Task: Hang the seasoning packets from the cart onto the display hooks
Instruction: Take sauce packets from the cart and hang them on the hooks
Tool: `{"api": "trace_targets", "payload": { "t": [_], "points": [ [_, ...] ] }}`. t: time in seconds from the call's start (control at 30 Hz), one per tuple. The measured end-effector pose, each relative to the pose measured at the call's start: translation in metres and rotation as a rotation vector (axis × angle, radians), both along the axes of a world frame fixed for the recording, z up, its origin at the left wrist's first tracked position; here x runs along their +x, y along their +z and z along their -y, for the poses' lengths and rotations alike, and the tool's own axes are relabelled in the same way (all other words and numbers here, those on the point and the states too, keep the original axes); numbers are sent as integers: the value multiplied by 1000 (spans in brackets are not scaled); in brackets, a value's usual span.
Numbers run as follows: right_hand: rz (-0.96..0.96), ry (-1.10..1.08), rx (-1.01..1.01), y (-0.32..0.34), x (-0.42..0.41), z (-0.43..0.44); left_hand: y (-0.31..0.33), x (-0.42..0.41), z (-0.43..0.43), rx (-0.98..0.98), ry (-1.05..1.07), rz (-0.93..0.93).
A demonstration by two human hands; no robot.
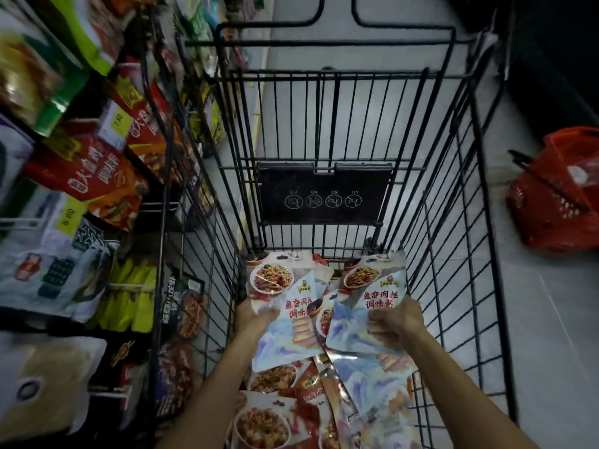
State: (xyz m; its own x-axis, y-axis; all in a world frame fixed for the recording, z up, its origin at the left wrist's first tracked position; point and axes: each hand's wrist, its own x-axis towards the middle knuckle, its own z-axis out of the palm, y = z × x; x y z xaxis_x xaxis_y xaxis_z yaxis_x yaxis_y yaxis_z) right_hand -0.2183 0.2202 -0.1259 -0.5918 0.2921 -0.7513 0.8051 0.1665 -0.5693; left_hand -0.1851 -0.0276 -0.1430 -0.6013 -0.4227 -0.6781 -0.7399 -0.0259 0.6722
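The left hand [256, 315] grips the left edge of one packet [288, 341], low inside the cart [453, 222]. Its fingertips blur into the foil, so how they wrap cannot be told. The right hand [397, 322] curls its fingers over the lower right corner of a second packet [366, 286], which overlaps the first one's right side. Both packets are tilted up above a pile [282, 413] of more packets on the cart floor. The pile is partly covered by the forearms and cut off by the bottom edge. To the left is the display [97, 176], crowded with hanging packets and smeared by blur. Its hooks are hard to pick out. A black sign [324, 192] hangs on the cart's far wall. A red basket [557, 189] sits on the floor at the right, cut off by the frame.
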Motion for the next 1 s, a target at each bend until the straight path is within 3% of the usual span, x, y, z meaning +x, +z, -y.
{"api": "trace_targets", "payload": {
  "t": [0.37,0.7,1.0],
  "points": [
    [-320,67,-211,124,35,-12,148,51,3,-18,164,-334],
    [-624,489,-413,299,77,0,331,180,6,-129,459,-698],
    [-760,885,-691,407,153,96,462,343,25,-437,698,-912]
  ]
}}
